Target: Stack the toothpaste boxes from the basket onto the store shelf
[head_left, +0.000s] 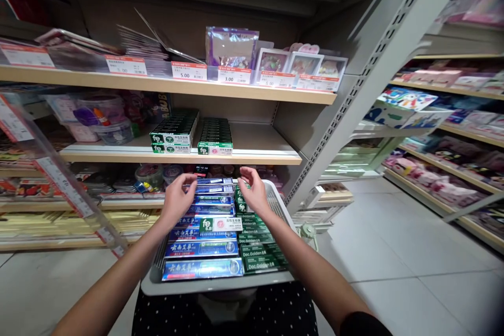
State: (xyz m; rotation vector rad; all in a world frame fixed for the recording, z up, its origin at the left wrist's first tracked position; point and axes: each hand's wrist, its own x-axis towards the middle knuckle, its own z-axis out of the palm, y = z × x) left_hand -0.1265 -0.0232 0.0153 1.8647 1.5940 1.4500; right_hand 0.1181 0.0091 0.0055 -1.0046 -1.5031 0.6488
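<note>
A grey basket [283,203] full of toothpaste boxes stands in front of my knees. Blue toothpaste boxes [201,268] fill its left side in rows, and dark green toothpaste boxes [260,258] fill the right. One white-and-green toothpaste box [220,224] lies across the top of the blue ones. My left hand [179,200] hovers at the far left part of the basket, fingers curved and apart from the thumb, holding nothing visible. Over the far green boxes is my right hand [252,191], also open with bent fingers. Whether either hand touches a box, I cannot tell.
Ahead, a shelf [260,142] carries two groups of green toothpaste boxes [172,136]. Above it, another shelf [173,80] holds packaged goods with price tags. Plastic tubs [103,118] sit at left. A slotted upright [346,110] stands right, beside the tiled floor [386,241].
</note>
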